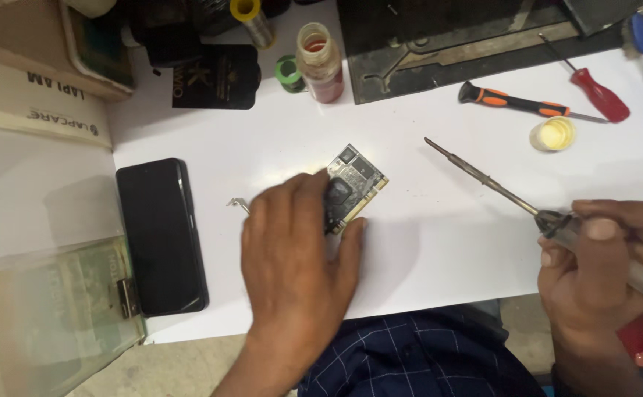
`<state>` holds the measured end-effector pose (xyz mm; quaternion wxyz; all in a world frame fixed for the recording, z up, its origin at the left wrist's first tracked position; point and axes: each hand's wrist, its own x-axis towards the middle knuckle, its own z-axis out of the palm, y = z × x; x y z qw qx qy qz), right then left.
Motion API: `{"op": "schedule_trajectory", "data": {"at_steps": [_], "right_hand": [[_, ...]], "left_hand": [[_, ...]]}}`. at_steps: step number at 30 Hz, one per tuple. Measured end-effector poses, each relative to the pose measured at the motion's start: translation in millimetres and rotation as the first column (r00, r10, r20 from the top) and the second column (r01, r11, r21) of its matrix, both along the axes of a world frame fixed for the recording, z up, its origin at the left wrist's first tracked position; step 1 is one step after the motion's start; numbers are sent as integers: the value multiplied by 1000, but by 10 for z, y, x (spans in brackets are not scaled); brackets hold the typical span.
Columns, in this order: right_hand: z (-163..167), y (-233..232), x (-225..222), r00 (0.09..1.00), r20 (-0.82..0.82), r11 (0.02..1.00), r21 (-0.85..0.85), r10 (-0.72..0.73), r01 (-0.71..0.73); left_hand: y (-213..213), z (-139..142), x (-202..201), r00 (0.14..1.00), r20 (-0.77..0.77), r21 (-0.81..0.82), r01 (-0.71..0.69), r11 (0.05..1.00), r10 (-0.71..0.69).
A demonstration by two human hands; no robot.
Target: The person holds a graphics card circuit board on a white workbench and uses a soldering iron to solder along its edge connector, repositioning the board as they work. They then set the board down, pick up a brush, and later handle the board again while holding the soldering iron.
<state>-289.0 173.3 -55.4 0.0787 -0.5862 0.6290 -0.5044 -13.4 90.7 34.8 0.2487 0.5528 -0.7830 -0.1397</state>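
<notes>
My left hand (296, 254) rests on the white table, its fingers gripping a small square circuit board (357, 181) with a dark chip in its middle. My right hand (601, 272) is at the right edge, closed around the handle of a soldering iron (483, 176). The iron's long thin metal tip points up and left, ending a short way right of the board without touching it.
A black phone (161, 235) lies at left beside a clear plastic box (49, 316). Farther back are an orange-black screwdriver (527, 104), a red screwdriver (594, 88), a small yellow pot (553, 134), a red-liquid bottle (320, 62), a solder spool (251, 18) and a dark mat (476, 44).
</notes>
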Motion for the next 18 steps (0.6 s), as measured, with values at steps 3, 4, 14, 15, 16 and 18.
{"op": "schedule_trajectory", "data": {"at_steps": [3,4,14,15,16,18], "right_hand": [[0,27,82,890,456,999,32,-7,-9],[13,37,114,891,452,999,41,-29,11],[101,332,98,974,227,970,229,24,-77],[85,355,82,979,195,971,217,58,-101],[79,376,58,985,142,969,211,96,-124],[58,399,34,987,81,967,206,138,-152]], "left_hand": [[-57,-50,72,999,52,-9,-12,1000,13],[-72,-78,78,999,44,13,-8,1000,7],[-85,-267,66,999,-51,51,0,999,3],[-91,-266,64,999,-52,63,1,998,2],[-97,-261,64,999,-53,73,3,997,0],[-122,-243,67,998,-60,89,7,996,-2]]}}
